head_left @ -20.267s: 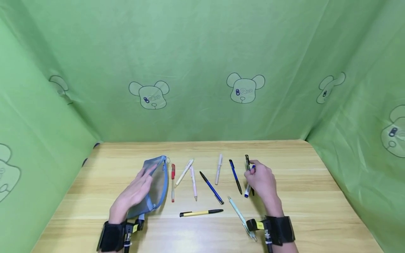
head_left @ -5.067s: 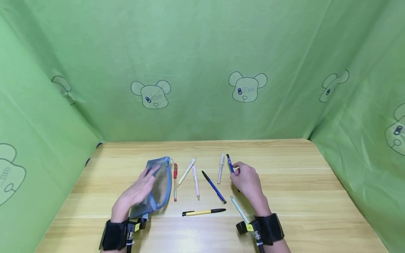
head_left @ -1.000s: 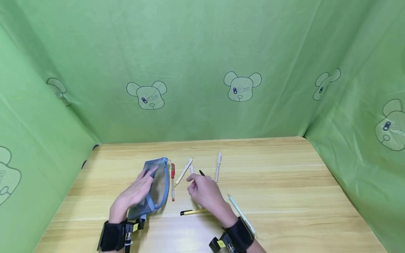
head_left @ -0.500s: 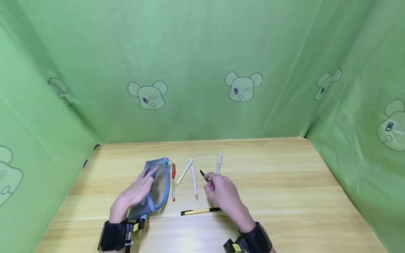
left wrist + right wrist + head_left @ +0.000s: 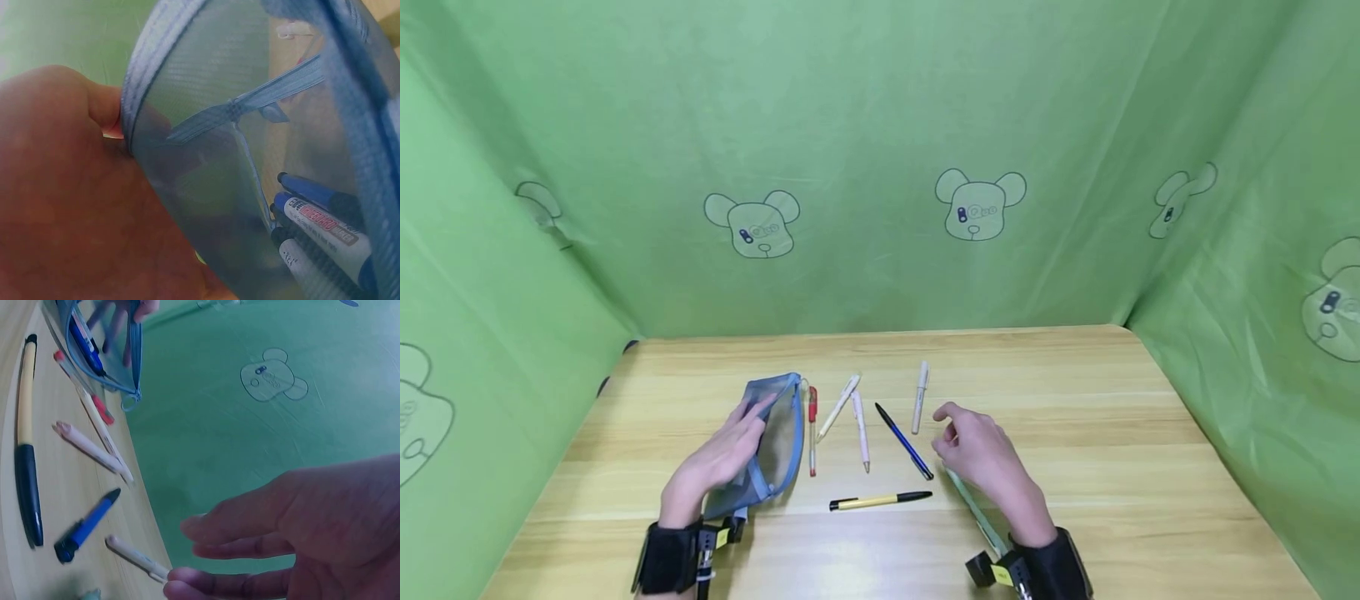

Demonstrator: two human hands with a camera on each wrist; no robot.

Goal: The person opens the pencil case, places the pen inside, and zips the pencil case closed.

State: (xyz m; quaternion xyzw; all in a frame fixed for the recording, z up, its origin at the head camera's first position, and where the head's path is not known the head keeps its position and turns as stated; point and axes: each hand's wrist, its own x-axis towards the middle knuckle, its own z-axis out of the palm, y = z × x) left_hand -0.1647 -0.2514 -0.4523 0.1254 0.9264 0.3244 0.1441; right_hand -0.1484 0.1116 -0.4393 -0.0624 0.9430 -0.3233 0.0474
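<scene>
My left hand grips the wall of a blue mesh pencil case, its mouth held apart. Through the mesh in the left wrist view lie a whiteboard marker, a blue pen and other dark pens. Over the right part of the table, my right hand holds nothing, with thumb and fingers apart in the right wrist view. Beneath it is a pale green pen, partly covered by the hand and wrist. To its left lie a white capped pen and a blue pen with black ends.
Beside the case lies a red-capped pen. A cream pen and a pale pink pen are close together. Nearer the front is a yellow-and-black pen. Green cloth hangs behind and along both sides of the wooden table.
Since the oldest frame, a black pen, a blue-capped marker and a blue pen have left the table's right side. In the last second my right hand has moved right, uncovering the remaining blue pen.
</scene>
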